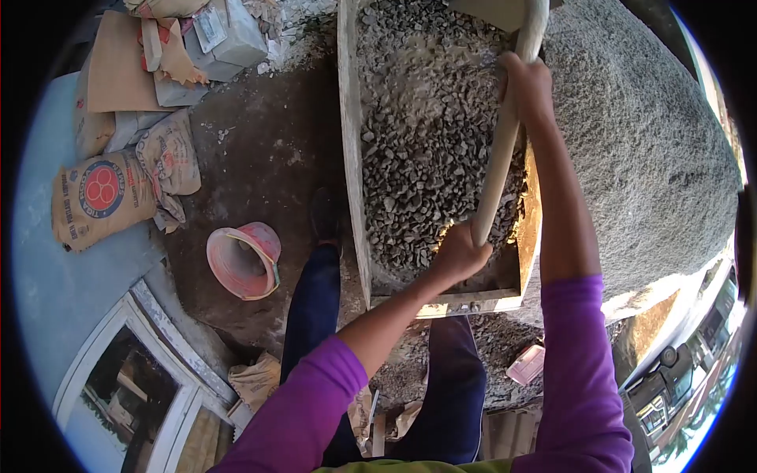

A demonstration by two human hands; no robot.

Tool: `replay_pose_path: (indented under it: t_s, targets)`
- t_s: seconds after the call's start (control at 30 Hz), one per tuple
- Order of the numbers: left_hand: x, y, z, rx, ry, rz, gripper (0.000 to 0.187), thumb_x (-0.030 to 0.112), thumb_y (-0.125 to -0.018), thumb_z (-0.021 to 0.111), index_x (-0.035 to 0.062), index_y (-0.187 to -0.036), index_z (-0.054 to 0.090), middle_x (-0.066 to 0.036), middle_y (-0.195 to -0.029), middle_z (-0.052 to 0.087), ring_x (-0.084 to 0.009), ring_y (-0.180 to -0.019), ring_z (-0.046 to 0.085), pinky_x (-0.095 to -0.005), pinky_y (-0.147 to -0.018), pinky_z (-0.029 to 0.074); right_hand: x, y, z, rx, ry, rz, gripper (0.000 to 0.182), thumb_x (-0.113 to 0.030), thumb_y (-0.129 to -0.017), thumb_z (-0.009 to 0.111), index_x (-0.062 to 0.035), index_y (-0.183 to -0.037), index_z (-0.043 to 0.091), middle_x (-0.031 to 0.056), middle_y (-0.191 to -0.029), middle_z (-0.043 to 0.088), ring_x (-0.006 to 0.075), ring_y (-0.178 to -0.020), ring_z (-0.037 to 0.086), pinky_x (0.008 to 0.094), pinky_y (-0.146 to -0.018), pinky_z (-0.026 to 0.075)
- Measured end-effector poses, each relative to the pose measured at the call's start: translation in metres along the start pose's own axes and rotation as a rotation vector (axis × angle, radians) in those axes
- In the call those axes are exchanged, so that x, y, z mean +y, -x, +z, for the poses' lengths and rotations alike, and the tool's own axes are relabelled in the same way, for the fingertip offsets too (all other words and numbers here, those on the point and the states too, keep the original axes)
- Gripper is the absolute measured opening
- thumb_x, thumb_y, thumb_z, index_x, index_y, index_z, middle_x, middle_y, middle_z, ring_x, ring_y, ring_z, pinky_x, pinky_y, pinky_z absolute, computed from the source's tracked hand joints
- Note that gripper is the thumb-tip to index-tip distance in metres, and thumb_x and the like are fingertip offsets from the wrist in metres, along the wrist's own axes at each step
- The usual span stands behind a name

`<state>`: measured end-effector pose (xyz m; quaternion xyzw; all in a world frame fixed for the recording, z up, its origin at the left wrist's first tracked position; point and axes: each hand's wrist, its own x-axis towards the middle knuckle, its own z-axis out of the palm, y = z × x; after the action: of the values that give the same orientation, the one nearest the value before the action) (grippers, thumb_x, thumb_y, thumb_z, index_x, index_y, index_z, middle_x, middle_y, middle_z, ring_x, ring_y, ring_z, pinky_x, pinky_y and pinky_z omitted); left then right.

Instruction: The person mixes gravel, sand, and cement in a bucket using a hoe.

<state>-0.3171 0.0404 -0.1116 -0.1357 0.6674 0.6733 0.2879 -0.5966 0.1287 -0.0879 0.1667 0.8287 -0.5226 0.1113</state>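
While a gravel pile (654, 150) rises just right of the wooden box (352, 158), a handle (505, 134) is held above the box's gravel, fingers closed on it: right hand (527, 79) high, left hand (459, 256) at its end

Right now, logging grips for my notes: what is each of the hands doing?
Left hand: closed around the lower end of the wooden handle.
Right hand: closed around the same handle, higher up.
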Motion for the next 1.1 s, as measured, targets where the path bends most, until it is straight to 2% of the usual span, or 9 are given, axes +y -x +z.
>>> replay_pose_path:
  t_s: [0.1,0.27,0.4,0.47,0.77,0.87,0.9,1.0,1.1]
  targets:
    - [0.001,-0.033,-0.002,-0.002,0.164,-0.202,0.007,0.002,-0.077,0.061,0.003,-0.079,0.054,-0.005,-0.058,0.055,-0.0153,-0.048,0.054,-0.0353,-0.045,0.041,0.053,-0.054,0.032,-0.054,0.084,0.128,0.028,-0.018,-0.086,0.063,0.0083,-0.079,0.058,0.0108,-0.063,0.06,0.0211,-0.048,0.062,0.0375,-0.044,0.05]
    - [-0.02,0.024,-0.001,0.038,-0.123,-0.363,0.01,0.01,-0.076,0.062,0.0017,-0.079,0.058,-0.012,-0.063,0.061,-0.0243,-0.06,0.063,-0.0433,-0.059,0.048,0.103,-0.008,0.037,-0.044,-0.046,0.373,0.032,-0.017,-0.087,0.065,0.0116,-0.076,0.058,0.0123,-0.061,0.06,0.0241,-0.045,0.062,0.0403,-0.044,0.052]
    - [0.009,0.099,0.017,-0.028,0.08,-0.561,0.011,0.005,-0.074,0.064,0.0011,-0.081,0.057,-0.006,-0.064,0.059,-0.0184,-0.054,0.059,-0.0363,-0.052,0.046,0.122,0.057,0.034,-0.05,0.002,0.492,0.03,-0.018,-0.088,0.064,0.0093,-0.077,0.058,0.0116,-0.056,0.057,0.0241,-0.043,0.061,0.0394,-0.038,0.05]
    - [-0.02,0.153,0.025,0.024,0.142,-0.561,0.013,0.006,-0.074,0.065,0.0005,-0.082,0.056,-0.005,-0.066,0.058,-0.0176,-0.056,0.059,-0.0367,-0.053,0.046,0.126,0.112,0.038,-0.089,-0.006,0.487,0.031,-0.016,-0.089,0.062,0.0081,-0.07,0.057,0.0105,-0.056,0.058,0.0225,-0.042,0.061,0.0395,-0.039,0.051]
    - [-0.05,0.316,0.047,0.009,0.017,-0.346,0.018,0.015,-0.079,0.066,0.0012,-0.087,0.058,-0.01,-0.067,0.059,-0.0227,-0.062,0.061,-0.0397,-0.061,0.05,0.075,0.27,0.017,-0.059,0.04,0.361,0.031,-0.016,-0.087,0.061,0.0098,-0.102,0.052,0.0154,-0.069,0.064,0.0201,-0.053,0.065,0.035,-0.045,0.052]
    - [-0.018,0.233,0.042,-0.061,0.038,-0.34,0.022,0.014,-0.08,0.066,0.0002,-0.096,0.061,-0.012,-0.07,0.061,-0.0242,-0.064,0.064,-0.0403,-0.061,0.051,0.012,0.221,-0.005,-0.046,-0.012,0.273,0.032,-0.016,-0.088,0.061,0.0101,-0.105,0.052,0.0123,-0.069,0.063,0.0158,-0.052,0.063,0.0322,-0.044,0.051]
    - [-0.04,0.196,0.055,0.079,-0.033,-0.045,0.023,0.013,-0.08,0.065,-0.0003,-0.098,0.06,-0.011,-0.067,0.059,-0.0232,-0.061,0.062,-0.0407,-0.059,0.05,-0.006,0.185,-0.008,-0.031,0.008,0.208,0.033,-0.016,-0.089,0.061,0.0103,-0.106,0.053,0.011,-0.067,0.062,0.0154,-0.051,0.062,0.0319,-0.044,0.051]
    - [0.003,0.057,0.048,0.008,0.178,-0.122,0.013,0.009,-0.079,0.063,0.0008,-0.087,0.056,-0.008,-0.063,0.056,-0.0204,-0.055,0.056,-0.041,-0.053,0.045,-0.021,0.058,-0.007,-0.006,0.148,0.004,0.027,-0.018,-0.089,0.062,0.0037,-0.1,0.051,0.0072,-0.061,0.058,0.0157,-0.047,0.059,0.0316,-0.042,0.049]
    - [-0.003,-0.043,0.057,0.015,0.212,-0.099,0.012,0.005,-0.079,0.063,0.003,-0.081,0.052,-0.003,-0.059,0.054,-0.0155,-0.047,0.056,-0.0338,-0.043,0.043,0.038,-0.059,0.002,-0.089,0.276,-0.007,0.035,-0.024,-0.089,0.063,0.0065,-0.071,0.062,0.0127,-0.058,0.063,0.0222,-0.049,0.066,0.038,-0.05,0.055]
